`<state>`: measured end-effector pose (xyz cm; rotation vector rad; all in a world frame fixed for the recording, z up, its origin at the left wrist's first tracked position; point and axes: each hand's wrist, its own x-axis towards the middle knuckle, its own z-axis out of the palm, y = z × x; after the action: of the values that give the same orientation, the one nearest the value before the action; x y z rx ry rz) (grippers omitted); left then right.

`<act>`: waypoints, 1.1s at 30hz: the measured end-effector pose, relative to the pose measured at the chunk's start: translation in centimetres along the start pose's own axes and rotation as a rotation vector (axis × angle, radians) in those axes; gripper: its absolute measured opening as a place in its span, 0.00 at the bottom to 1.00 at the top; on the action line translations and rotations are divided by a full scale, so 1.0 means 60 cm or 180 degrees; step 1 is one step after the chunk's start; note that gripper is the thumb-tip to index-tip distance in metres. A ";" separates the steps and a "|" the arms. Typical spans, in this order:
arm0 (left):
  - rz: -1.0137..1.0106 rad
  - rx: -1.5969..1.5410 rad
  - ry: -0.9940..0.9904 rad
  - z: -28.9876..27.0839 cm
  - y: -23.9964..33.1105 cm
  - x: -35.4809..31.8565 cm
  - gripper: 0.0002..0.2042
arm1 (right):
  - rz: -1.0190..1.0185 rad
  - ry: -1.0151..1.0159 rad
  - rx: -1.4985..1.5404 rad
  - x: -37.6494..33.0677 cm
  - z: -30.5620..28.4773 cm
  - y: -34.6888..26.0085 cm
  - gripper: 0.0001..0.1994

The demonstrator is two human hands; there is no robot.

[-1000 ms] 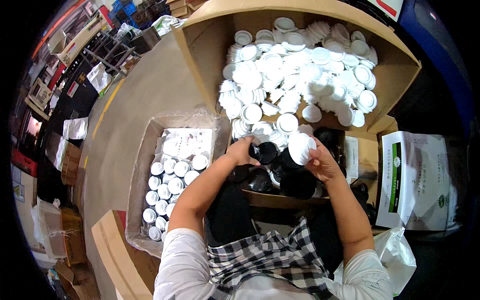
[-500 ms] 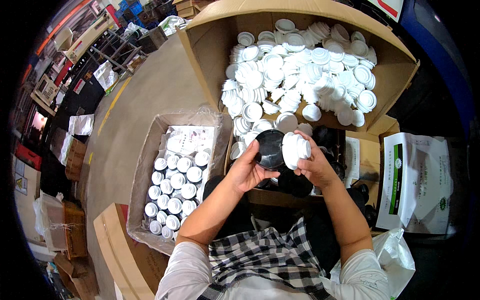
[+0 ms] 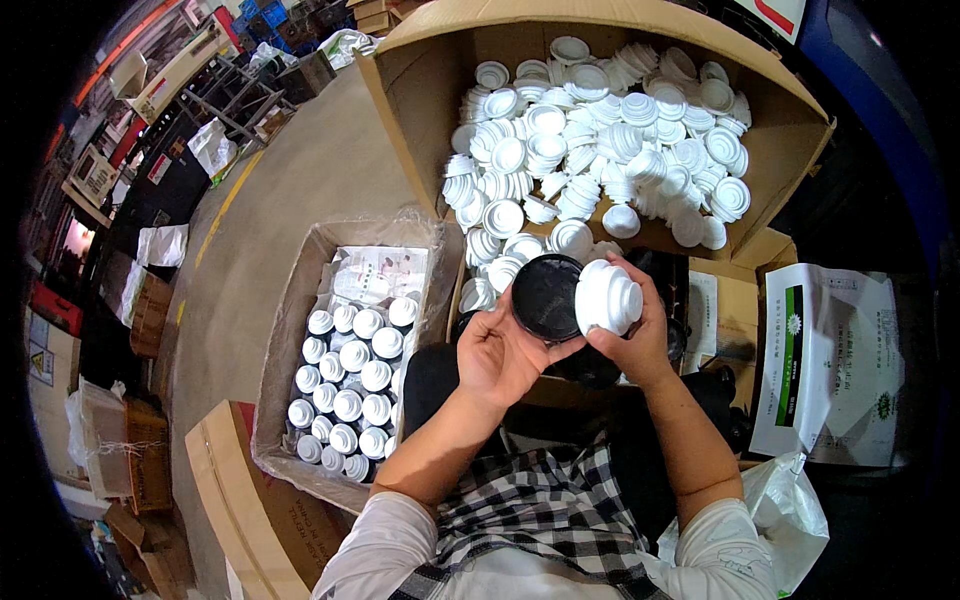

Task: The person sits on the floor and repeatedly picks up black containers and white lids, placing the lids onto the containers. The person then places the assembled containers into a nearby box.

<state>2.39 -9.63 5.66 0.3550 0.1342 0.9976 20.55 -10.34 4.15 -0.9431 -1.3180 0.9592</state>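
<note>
A round black cup-like part [image 3: 546, 300] is gripped in my left hand [image 3: 495, 360], its rim and dark hollow facing up toward me. Right beside it, my right hand [image 3: 638, 338] closes around a white stepped round lid [image 3: 608, 298]. The lid's edge overlaps the black part's right rim; whether they touch cannot be made out. Both hands are above a box of black parts [image 3: 592, 368], mostly hidden beneath them. Beyond, a large tilted cardboard box [image 3: 410, 130] holds a heap of similar white lids [image 3: 620, 140].
To the left, a plastic-lined box [image 3: 285, 400] contains rows of white-topped black pieces [image 3: 348, 405] and a printed sheet [image 3: 378, 273]. A cardboard carton [image 3: 245, 500] stands nearer me. On the right are a white printed sack [image 3: 830, 360] and a clear plastic bag [image 3: 780, 510].
The black part has tipped so more of its hollow shows. The white lid has turned its stepped top more toward me, and my right hand has shifted slightly right.
</note>
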 end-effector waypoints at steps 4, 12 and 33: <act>0.0376 0.0141 0.0245 0.002 -0.032 0.000 0.21 | -0.0564 0.0252 -0.0664 -0.009 0.023 0.005 0.41; 0.0784 0.0636 0.0202 0.014 -0.066 -0.008 0.23 | -0.1156 0.0165 -0.1261 -0.022 0.029 0.002 0.42; 0.1219 0.2098 0.0331 0.016 -0.069 -0.014 0.26 | -0.1648 -0.0332 -0.1225 -0.007 0.025 0.027 0.45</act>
<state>5.50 -12.59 5.08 0.9569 0.5090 1.3384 19.00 -10.17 2.51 -0.7783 -1.7629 0.3640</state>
